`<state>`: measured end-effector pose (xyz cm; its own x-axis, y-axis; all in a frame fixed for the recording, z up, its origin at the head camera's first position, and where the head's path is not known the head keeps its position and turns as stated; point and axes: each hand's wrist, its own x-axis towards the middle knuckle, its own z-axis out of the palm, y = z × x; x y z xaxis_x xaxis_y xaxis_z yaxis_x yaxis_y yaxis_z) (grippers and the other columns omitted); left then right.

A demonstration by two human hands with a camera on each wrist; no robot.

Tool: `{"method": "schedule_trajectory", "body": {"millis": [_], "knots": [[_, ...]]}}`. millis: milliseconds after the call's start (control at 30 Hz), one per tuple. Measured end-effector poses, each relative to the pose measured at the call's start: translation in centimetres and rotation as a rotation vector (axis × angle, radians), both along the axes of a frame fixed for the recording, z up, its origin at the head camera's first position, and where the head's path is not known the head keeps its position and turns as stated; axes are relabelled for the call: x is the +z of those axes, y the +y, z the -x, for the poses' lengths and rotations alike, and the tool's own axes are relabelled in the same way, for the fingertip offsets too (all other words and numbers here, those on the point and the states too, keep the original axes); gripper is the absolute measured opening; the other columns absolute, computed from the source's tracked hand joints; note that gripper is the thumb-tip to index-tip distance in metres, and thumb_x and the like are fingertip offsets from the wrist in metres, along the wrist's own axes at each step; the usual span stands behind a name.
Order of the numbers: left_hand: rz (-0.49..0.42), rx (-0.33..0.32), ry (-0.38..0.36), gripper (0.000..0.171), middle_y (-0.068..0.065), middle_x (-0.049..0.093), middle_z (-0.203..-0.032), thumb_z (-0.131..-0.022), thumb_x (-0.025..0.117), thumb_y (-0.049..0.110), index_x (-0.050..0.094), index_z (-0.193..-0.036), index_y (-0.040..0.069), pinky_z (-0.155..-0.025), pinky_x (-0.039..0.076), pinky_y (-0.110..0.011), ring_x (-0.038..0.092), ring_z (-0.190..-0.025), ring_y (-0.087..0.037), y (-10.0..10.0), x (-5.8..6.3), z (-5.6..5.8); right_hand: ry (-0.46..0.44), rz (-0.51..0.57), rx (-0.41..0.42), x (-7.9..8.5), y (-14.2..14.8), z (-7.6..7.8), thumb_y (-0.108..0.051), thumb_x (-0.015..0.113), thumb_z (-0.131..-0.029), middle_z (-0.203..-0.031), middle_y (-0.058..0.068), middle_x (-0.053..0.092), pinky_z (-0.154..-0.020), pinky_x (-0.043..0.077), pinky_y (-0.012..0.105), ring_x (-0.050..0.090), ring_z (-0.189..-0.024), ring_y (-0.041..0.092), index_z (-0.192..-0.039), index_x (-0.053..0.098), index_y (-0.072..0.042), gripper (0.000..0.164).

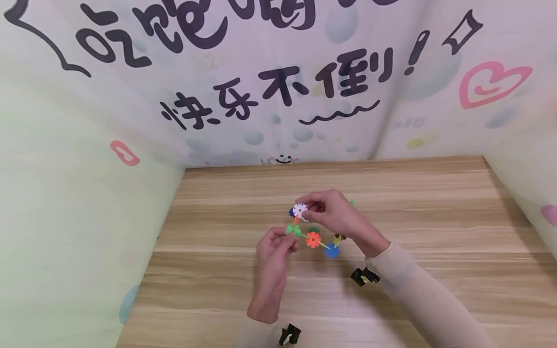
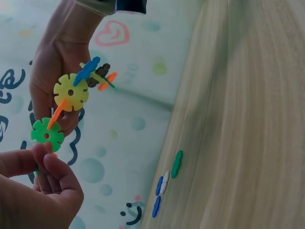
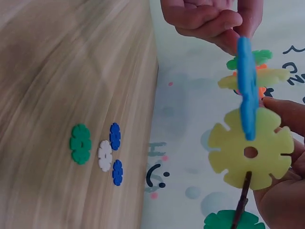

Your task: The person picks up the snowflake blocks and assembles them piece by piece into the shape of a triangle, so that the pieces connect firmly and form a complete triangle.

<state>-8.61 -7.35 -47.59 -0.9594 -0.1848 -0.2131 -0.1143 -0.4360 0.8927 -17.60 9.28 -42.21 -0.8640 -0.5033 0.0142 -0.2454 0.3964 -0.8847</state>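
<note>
A chain of notched plastic interlocking discs hangs between the hands. My left hand (image 1: 273, 253) pinches a green disc (image 1: 293, 230) near one end. Just above it, my right hand (image 1: 335, 212) holds a white disc (image 1: 299, 209) by its edge, the thumb over it. An edge-on orange disc (image 1: 296, 220) sits between white and green. Farther along the chain come another orange disc (image 1: 313, 239), a blue disc (image 1: 332, 250) and a yellow disc (image 3: 250, 148). Both wrist views hide the white disc behind the hands. A dark brown disc (image 2: 99, 75) shows near the far end.
Loose discs lie on the wooden table (image 1: 217, 270) beyond the hands: a green one (image 3: 80, 144), a white one (image 3: 105, 156), and two blue ones, the upper blue disc (image 3: 115, 136) nearest the white. Patterned cloth walls (image 1: 243, 140) bound the table at the back and sides.
</note>
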Motion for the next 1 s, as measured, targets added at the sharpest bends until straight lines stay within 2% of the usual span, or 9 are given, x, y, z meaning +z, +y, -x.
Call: {"method": "schedule_trajectory", "body": {"millis": [200, 300, 433, 567, 667, 800, 867, 1000], "knots": [[0.078, -0.016, 0.015, 0.011, -0.012, 0.068, -0.088, -0.091, 0.068, -0.002, 0.060, -0.099, -0.004, -0.070, 0.056, -0.027, 0.064, -0.075, -0.020, -0.5, 0.0, 0.2, 0.015, -0.005, -0.017, -0.2, -0.3, -0.3, -0.012, 0.074, -0.091, -0.090, -0.001, 0.069, -0.071, 0.057, 0.032, 0.063, -0.081, 0.019, -0.116, 0.073, -0.015, 0.026], [0.108, -0.038, 0.008, 0.013, -0.012, 0.068, -0.088, -0.091, 0.068, -0.002, 0.061, -0.101, -0.006, -0.072, 0.057, -0.028, 0.064, -0.076, -0.019, -0.8, -0.2, 0.2, 0.047, -0.016, 0.012, -0.3, 0.0, 0.0, -0.011, 0.075, -0.090, -0.089, -0.002, 0.069, -0.070, 0.057, 0.030, 0.064, -0.080, 0.017, -0.115, 0.074, -0.013, 0.025], [0.155, -0.099, -0.011, 0.018, -0.012, 0.067, -0.087, -0.090, 0.068, -0.004, 0.061, -0.106, -0.007, -0.075, 0.058, -0.031, 0.065, -0.078, -0.019, -1.5, -0.4, 0.1, 0.096, -0.051, 0.052, 0.0, 1.1, 0.9, -0.014, 0.073, -0.093, -0.091, -0.001, 0.070, -0.069, 0.057, 0.033, 0.065, -0.079, 0.016, -0.119, 0.072, -0.011, 0.027], [0.243, -0.170, -0.031, 0.025, -0.011, 0.066, -0.088, -0.091, 0.066, -0.004, 0.062, -0.115, -0.005, -0.078, 0.058, -0.034, 0.066, -0.081, -0.021, -2.8, -0.6, 0.0, 0.083, -0.078, -0.005, -0.2, 2.5, 2.9, -0.019, 0.068, -0.097, -0.093, 0.004, 0.071, -0.067, 0.057, 0.038, 0.067, -0.077, 0.019, -0.124, 0.068, -0.013, 0.028], [0.317, -0.217, -0.039, 0.027, -0.011, 0.065, -0.089, -0.093, 0.065, -0.002, 0.063, -0.119, -0.002, -0.084, 0.057, -0.042, 0.066, -0.085, -0.026, -3.9, -0.7, -0.2, 0.031, -0.095, -0.041, -2.0, 3.1, 4.4, -0.019, 0.066, -0.098, -0.095, 0.008, 0.070, -0.065, 0.057, 0.036, 0.067, -0.077, 0.023, -0.123, 0.068, -0.014, 0.026], [0.384, -0.284, -0.036, 0.024, -0.012, 0.067, -0.093, -0.095, 0.062, 0.003, 0.065, -0.119, 0.000, -0.089, 0.054, -0.050, 0.066, -0.093, -0.034, -4.7, -0.8, -0.2, -0.043, -0.129, -0.026, -5.6, 3.4, 5.3, -0.011, 0.064, -0.097, -0.096, 0.015, 0.069, -0.064, 0.056, 0.034, 0.066, -0.078, 0.026, -0.124, 0.067, -0.008, 0.027], [0.392, -0.306, -0.031, 0.023, -0.013, 0.067, -0.094, -0.096, 0.061, 0.004, 0.066, -0.118, 0.001, -0.088, 0.055, -0.049, 0.065, -0.094, -0.036, -4.9, -0.9, -0.2, -0.061, -0.156, -0.004, -7.2, 3.2, 5.4, -0.008, 0.065, -0.095, -0.094, 0.013, 0.068, -0.063, 0.056, 0.033, 0.065, -0.078, 0.024, -0.123, 0.067, -0.007, 0.028], [0.416, -0.312, -0.037, 0.022, -0.012, 0.068, -0.094, -0.097, 0.061, 0.005, 0.067, -0.117, 0.001, -0.084, 0.057, -0.042, 0.065, -0.090, -0.032, -5.1, -1.0, 0.1, -0.069, -0.212, 0.045, -9.4, 2.3, 5.4, -0.014, 0.072, -0.092, -0.086, 0.004, 0.067, -0.063, 0.053, 0.032, 0.061, -0.073, 0.018, -0.123, 0.067, -0.011, 0.031]]}}
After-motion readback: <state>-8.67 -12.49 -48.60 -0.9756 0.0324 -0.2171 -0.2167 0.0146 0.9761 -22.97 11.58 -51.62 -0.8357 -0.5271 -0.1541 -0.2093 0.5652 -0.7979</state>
